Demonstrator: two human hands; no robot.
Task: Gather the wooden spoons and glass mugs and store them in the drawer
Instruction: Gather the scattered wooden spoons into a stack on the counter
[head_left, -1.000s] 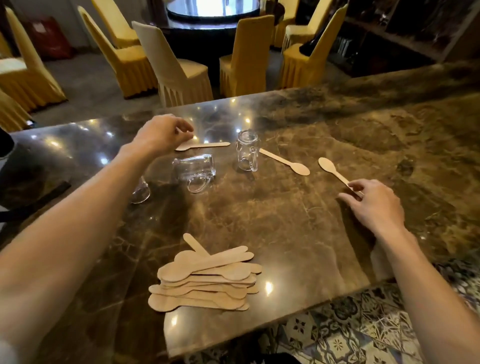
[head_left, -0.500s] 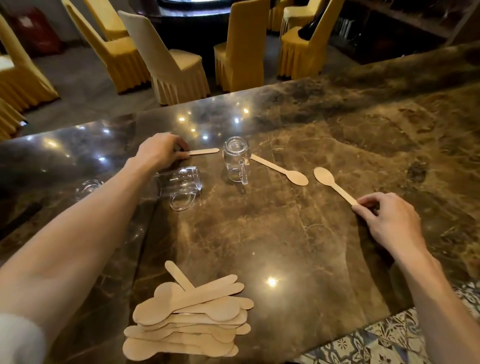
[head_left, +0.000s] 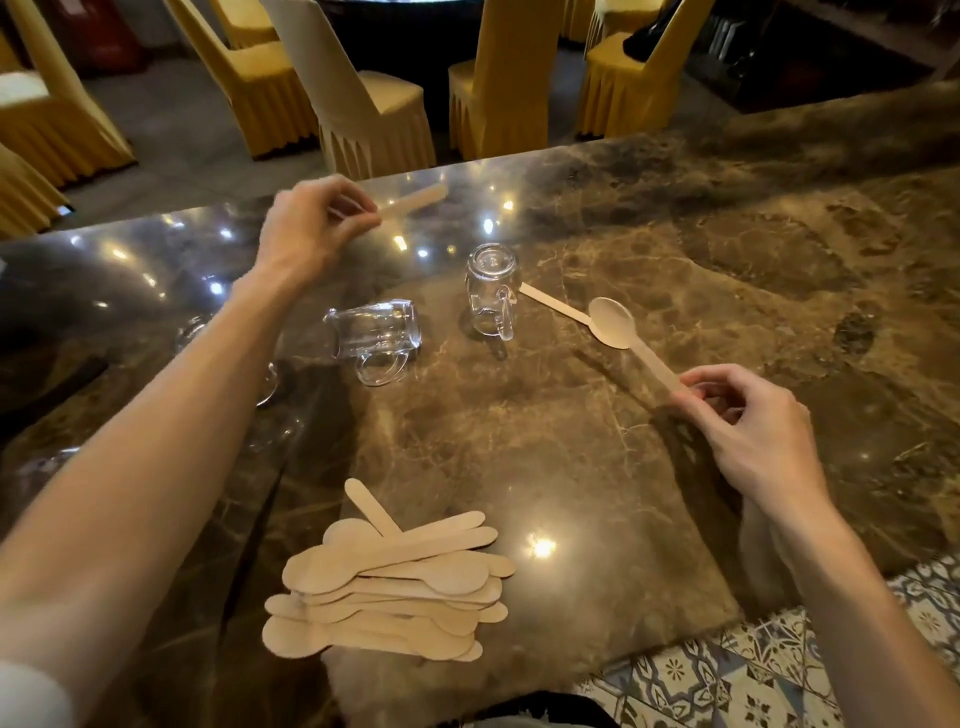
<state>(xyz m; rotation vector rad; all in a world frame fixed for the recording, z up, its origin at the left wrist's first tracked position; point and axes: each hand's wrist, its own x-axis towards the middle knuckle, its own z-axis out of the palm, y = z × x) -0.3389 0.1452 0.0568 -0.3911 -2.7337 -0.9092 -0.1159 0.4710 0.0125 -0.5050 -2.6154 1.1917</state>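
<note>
My left hand pinches one wooden spoon by its bowl end and holds it above the marble counter. My right hand grips the handle of a second wooden spoon, lifted off the counter with its bowl pointing away. A third spoon lies behind it beside an upright glass mug. Another glass mug lies on its side. More glass shows partly behind my left forearm. A pile of several wooden spoons sits near the front edge.
Yellow-covered chairs stand beyond the counter's far edge around a dark round table. Patterned floor tiles show below the near edge at the right. A dark object lies at the counter's left side. No drawer is in view.
Both hands have lifted their spoons off the counter. The left spoon rose up and away; the right spoon came up and left over the third spoon. The camera moved closer.
</note>
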